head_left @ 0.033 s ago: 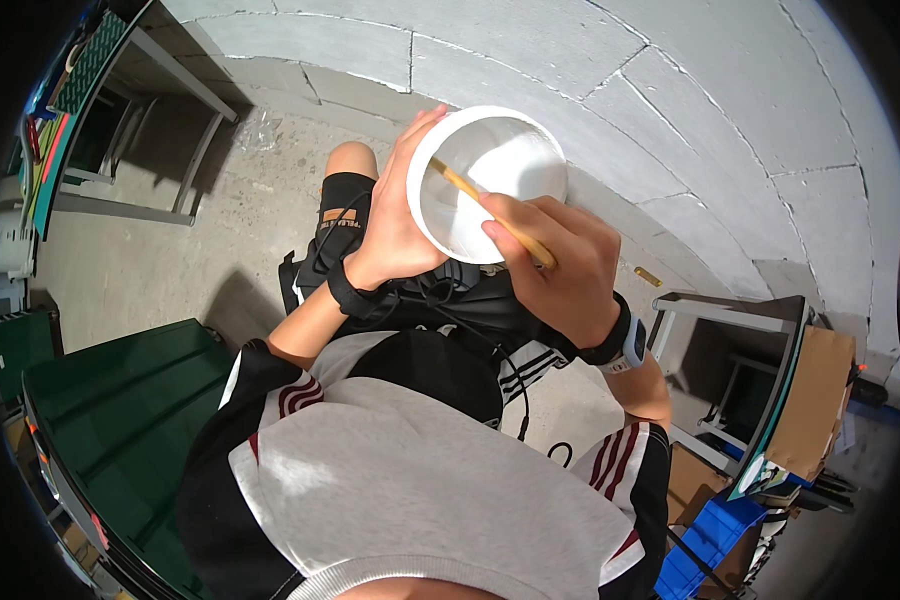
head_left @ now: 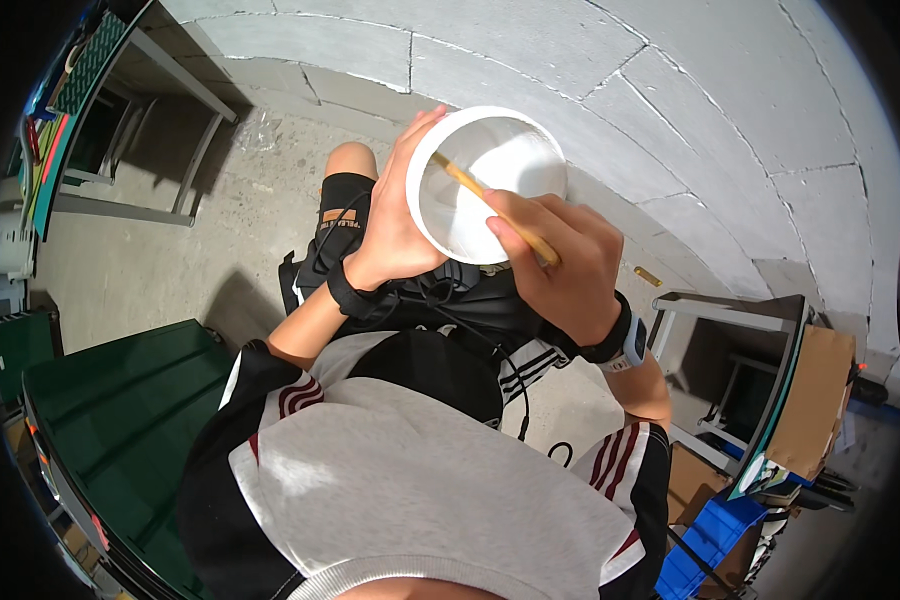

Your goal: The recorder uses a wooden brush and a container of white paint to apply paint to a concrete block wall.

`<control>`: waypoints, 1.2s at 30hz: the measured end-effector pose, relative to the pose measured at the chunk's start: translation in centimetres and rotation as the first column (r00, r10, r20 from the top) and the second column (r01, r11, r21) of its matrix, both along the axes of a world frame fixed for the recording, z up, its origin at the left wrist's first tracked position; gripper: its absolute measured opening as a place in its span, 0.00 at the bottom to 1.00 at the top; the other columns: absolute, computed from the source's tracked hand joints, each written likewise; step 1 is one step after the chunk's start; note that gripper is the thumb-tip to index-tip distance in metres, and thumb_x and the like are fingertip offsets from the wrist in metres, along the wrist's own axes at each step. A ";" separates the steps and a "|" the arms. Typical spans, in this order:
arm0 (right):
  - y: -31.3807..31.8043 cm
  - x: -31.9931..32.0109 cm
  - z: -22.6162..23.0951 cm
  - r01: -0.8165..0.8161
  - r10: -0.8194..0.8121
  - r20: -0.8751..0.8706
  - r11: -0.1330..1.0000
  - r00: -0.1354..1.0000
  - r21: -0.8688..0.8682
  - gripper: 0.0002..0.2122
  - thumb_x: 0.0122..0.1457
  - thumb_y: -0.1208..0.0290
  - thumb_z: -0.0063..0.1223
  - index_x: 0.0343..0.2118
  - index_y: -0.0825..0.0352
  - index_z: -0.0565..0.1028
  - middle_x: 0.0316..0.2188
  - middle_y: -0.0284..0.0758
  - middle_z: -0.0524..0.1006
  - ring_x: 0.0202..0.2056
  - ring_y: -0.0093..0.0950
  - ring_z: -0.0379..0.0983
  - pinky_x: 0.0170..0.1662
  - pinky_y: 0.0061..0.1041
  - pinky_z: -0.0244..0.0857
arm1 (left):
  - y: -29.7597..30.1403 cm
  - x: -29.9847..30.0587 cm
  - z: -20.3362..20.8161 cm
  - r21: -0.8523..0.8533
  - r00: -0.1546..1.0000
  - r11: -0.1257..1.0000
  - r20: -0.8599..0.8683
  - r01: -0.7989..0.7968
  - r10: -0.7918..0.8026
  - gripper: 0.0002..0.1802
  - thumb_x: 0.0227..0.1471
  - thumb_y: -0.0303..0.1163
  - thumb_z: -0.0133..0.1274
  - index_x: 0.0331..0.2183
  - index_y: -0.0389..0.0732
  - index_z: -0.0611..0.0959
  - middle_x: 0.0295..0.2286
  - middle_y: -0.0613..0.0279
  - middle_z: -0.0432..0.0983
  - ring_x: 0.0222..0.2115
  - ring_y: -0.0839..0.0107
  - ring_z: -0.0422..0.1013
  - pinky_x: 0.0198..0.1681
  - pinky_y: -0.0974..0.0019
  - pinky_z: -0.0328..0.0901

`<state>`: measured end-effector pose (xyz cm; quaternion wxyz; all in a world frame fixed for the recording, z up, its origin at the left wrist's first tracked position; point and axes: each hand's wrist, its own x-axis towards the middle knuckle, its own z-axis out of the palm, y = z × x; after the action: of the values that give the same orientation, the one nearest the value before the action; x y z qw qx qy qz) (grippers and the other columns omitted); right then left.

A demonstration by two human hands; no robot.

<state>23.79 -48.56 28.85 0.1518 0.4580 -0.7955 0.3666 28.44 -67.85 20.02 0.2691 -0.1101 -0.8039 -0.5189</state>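
My left hand (head_left: 395, 225) is wrapped round the left side of a white round bucket (head_left: 478, 138), which is tipped so that its mouth faces me. The bucket's inside is white and brightly lit on one part. My right hand (head_left: 572, 262) pinches a yellowish wooden stick (head_left: 466, 179) between thumb and fingers. The stick slants across the bucket's mouth, its far end close to the inner left wall and its near end sticking out below my fingers. Whether the far end touches the wall, I cannot tell.
A white-painted block wall (head_left: 510, 50) rises close beyond the bucket. A dark green lid-like surface (head_left: 130, 400) lies at my left. Metal-framed tables stand at far left (head_left: 185, 75) and right (head_left: 730, 310). A blue bin (head_left: 705, 550) and cardboard (head_left: 810, 400) are at lower right.
My right hand and the stick have shifted very slightly to the right. My left hand and the bucket look unmoved.
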 end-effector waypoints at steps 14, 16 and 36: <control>1.4 0.5 -1.2 0.121 -0.098 0.119 0.971 0.988 -0.208 0.05 0.55 0.72 0.63 0.34 0.63 0.83 0.16 0.31 0.76 0.14 0.27 0.67 0.19 0.23 0.56 | 1.2 -0.2 0.1 0.052 1.000 0.998 0.008 -0.021 0.020 0.60 0.31 0.34 0.75 0.63 0.36 0.61 0.62 0.47 0.59 0.63 0.53 0.58 0.66 0.50 0.54; 1.3 0.5 -1.5 0.129 -0.105 0.137 0.976 0.985 -0.175 0.04 0.56 0.72 0.62 0.33 0.64 0.83 0.17 0.31 0.76 0.14 0.27 0.67 0.19 0.23 0.56 | 1.5 -0.2 0.3 0.104 0.999 0.994 -0.020 -0.029 0.031 0.56 0.30 0.36 0.74 0.61 0.35 0.65 0.59 0.45 0.63 0.64 0.49 0.56 0.68 0.44 0.49; 2.7 0.1 -3.0 0.287 -0.276 0.125 0.954 0.953 -0.086 0.04 0.56 0.68 0.62 0.34 0.58 0.82 0.20 0.29 0.78 0.17 0.32 0.72 0.21 0.29 0.64 | 1.7 0.5 -1.2 0.136 0.985 0.991 0.172 -0.014 -0.010 0.59 0.31 0.29 0.74 0.63 0.35 0.60 0.61 0.47 0.59 0.63 0.54 0.59 0.64 0.55 0.57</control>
<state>23.86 -45.90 25.81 0.1815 0.3102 -0.8398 0.4068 28.99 -66.10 18.80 0.2058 -0.0453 -0.7869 -0.5800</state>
